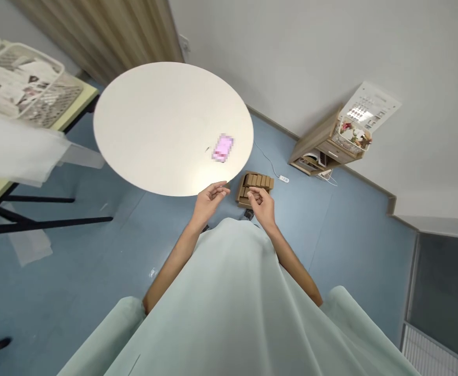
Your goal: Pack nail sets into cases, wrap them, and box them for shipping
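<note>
My left hand is in the air by the near edge of a round white table. Its fingers are loosely bent and apart, with nothing visible in them. Level with it, my right hand hovers over an open cardboard box on the floor, which has brown folded cardboard pieces in it. The right fingers curl a little, and I see nothing held. On the tabletop lies a pink, pixelated rectangular item, beyond my left hand. A tiny thin object rests beside it.
To the left, a yellow-topped table with black legs bears a white basket of papers and a white sheet. A small wooden cabinet stands by the wall at right. A white power strip and cord lie on the floor.
</note>
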The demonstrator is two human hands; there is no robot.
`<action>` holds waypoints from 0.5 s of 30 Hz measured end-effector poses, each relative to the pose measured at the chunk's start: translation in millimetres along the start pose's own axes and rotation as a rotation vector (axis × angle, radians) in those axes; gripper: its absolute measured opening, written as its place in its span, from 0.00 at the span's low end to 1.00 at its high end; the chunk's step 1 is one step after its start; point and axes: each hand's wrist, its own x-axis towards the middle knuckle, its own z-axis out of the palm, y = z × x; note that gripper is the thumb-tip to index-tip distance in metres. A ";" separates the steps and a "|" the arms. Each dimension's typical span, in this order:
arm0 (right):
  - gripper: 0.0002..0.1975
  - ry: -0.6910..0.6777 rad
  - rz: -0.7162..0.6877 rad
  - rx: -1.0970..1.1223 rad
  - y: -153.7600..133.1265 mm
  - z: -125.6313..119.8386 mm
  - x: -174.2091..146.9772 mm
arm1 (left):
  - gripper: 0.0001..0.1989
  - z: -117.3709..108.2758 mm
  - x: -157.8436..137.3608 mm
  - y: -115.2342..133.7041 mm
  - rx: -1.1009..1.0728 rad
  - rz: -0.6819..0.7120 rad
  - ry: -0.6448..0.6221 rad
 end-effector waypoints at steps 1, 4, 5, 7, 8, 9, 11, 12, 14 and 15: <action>0.20 -0.012 -0.013 0.002 -7.7 14.9 -4.4 | 0.28 -18.0 -9.1 -1.1 -0.021 -0.002 0.034; 0.21 -0.081 -0.047 0.001 -29.2 60.2 -17.0 | 0.28 -72.2 -35.1 -4.4 -0.072 -0.003 0.139; 0.21 -0.110 -0.056 -0.002 -36.0 75.0 -20.9 | 0.28 -89.5 -43.2 -5.1 -0.088 0.003 0.171; 0.21 -0.166 -0.072 -0.008 -49.9 103.1 -28.4 | 0.27 -121.7 -58.1 -5.5 -0.120 0.023 0.228; 0.21 -0.190 -0.081 -0.012 -57.2 116.2 -31.9 | 0.26 -136.1 -64.7 -5.3 -0.135 0.033 0.255; 0.21 -0.214 -0.091 -0.017 -64.7 128.7 -35.2 | 0.26 -149.4 -70.5 -4.9 -0.151 0.042 0.282; 0.20 -0.266 -0.107 -0.030 -80.1 151.9 -40.4 | 0.25 -172.2 -79.3 -4.4 -0.184 0.054 0.336; 0.20 -0.294 -0.114 -0.039 -87.7 162.9 -42.0 | 0.25 -182.0 -82.3 -4.2 -0.200 0.060 0.361; 0.20 -0.350 -0.123 -0.056 -101.8 184.4 -42.4 | 0.24 -199.5 -85.6 -4.1 -0.233 0.075 0.406; 0.20 -0.377 -0.128 -0.064 -108.2 195.2 -41.2 | 0.24 -208.0 -86.3 -4.0 -0.247 0.082 0.424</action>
